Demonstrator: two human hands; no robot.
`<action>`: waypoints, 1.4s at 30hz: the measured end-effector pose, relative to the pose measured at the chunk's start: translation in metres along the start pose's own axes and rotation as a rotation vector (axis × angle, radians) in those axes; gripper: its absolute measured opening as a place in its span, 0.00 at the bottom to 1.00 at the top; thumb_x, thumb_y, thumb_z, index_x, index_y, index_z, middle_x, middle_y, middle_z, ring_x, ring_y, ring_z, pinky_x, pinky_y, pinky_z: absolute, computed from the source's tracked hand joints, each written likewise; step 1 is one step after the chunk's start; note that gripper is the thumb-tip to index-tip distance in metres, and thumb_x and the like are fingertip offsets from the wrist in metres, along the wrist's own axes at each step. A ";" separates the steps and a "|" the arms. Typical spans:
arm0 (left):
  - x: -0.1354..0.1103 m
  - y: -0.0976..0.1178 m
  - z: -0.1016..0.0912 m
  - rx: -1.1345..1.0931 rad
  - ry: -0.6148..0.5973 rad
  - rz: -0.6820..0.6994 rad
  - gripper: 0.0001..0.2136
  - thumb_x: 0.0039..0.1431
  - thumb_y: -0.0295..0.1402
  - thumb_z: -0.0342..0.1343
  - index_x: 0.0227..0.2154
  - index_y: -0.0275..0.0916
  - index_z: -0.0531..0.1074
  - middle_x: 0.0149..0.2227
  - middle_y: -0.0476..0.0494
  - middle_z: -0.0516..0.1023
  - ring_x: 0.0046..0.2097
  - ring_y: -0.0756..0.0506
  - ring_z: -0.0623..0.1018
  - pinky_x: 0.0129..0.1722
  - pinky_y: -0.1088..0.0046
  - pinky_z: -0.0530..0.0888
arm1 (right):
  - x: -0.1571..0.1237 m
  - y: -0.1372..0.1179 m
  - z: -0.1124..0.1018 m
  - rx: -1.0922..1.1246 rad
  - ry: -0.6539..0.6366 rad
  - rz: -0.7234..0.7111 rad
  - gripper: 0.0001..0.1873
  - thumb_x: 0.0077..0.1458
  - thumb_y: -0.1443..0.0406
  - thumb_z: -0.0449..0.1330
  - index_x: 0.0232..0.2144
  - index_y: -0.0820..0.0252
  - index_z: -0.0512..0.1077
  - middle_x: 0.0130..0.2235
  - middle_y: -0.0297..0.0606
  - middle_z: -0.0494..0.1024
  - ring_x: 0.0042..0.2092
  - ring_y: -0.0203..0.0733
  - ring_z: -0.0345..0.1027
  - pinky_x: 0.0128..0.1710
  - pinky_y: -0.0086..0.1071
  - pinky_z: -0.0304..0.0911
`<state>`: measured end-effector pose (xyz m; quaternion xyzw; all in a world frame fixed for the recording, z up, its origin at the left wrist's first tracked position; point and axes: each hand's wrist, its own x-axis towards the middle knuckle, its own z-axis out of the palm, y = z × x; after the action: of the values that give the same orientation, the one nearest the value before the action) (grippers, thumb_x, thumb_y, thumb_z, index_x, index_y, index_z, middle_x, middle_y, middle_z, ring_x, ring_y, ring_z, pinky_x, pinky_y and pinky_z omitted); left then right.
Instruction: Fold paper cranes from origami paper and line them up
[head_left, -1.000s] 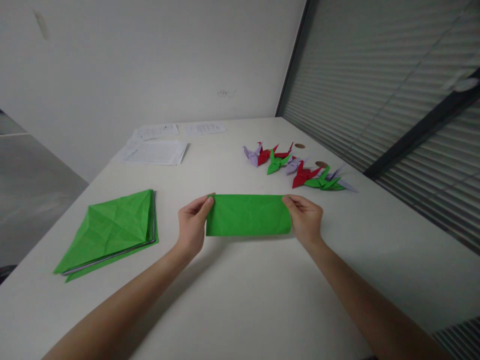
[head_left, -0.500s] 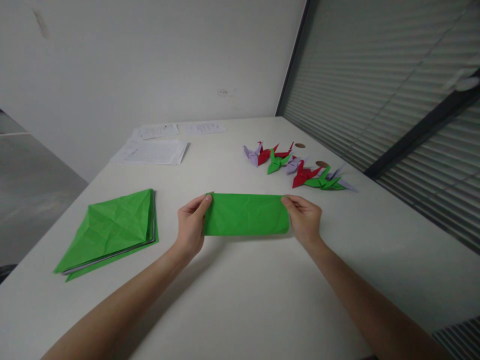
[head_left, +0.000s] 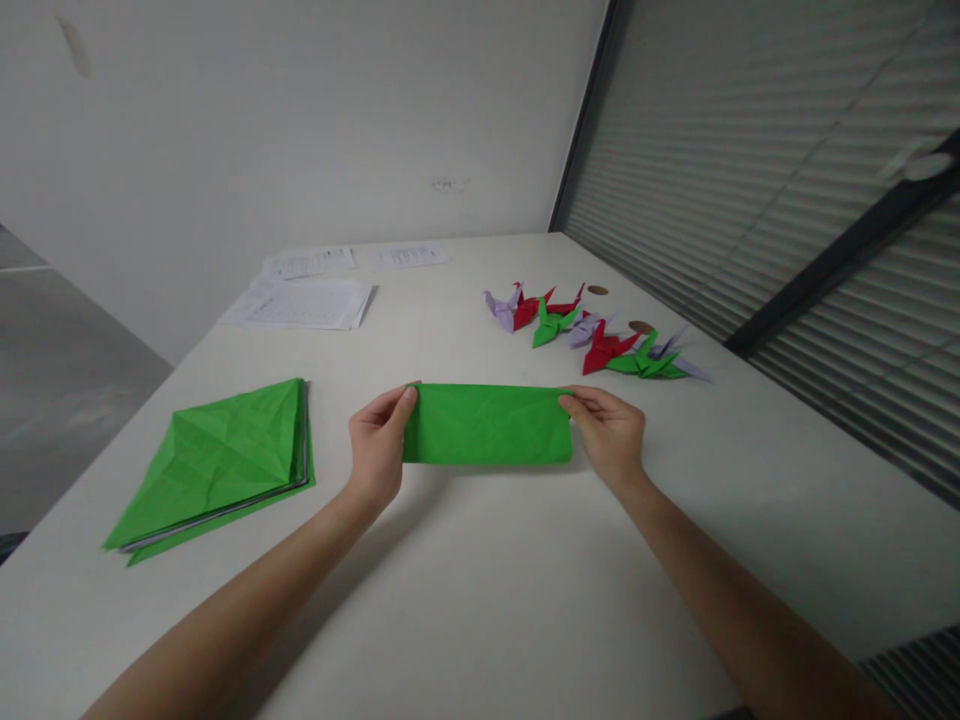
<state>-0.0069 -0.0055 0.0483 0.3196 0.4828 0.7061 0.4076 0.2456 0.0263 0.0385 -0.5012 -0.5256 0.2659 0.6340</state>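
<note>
A sheet of green origami paper (head_left: 487,425), folded into a long rectangle with faint creases, is stretched between my two hands just above the table. My left hand (head_left: 380,438) pinches its left end, thumb at the upper corner. At the opposite end my right hand (head_left: 609,430) grips the upper right corner between thumb and fingers. A shadow beneath shows the lower edge off the tabletop. To the left lies a stack of creased paper sheets (head_left: 225,445), green on top with darker and pale layers showing at the edge.
Several folded paper cranes (head_left: 555,322) in red, green and lilac sit at the back right. Printed papers (head_left: 307,303) lie at the back left of the white table (head_left: 465,590). Window blinds (head_left: 750,180) line the right side; a wall (head_left: 337,120) stands behind.
The green paper and my left hand have shifted slightly left and up in view. Both hands keep their pinch on its ends.
</note>
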 end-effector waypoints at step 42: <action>-0.003 0.004 0.001 -0.085 -0.060 -0.039 0.13 0.38 0.41 0.71 0.27 0.39 0.81 0.29 0.46 0.81 0.30 0.49 0.74 0.33 0.73 0.70 | 0.003 -0.001 -0.002 0.011 0.080 -0.034 0.07 0.38 0.62 0.69 0.23 0.59 0.79 0.22 0.34 0.79 0.23 0.38 0.71 0.23 0.31 0.69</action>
<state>-0.0058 -0.0087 0.0524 0.3132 0.4461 0.7081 0.4489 0.2481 0.0279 0.0411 -0.4990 -0.5067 0.2379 0.6616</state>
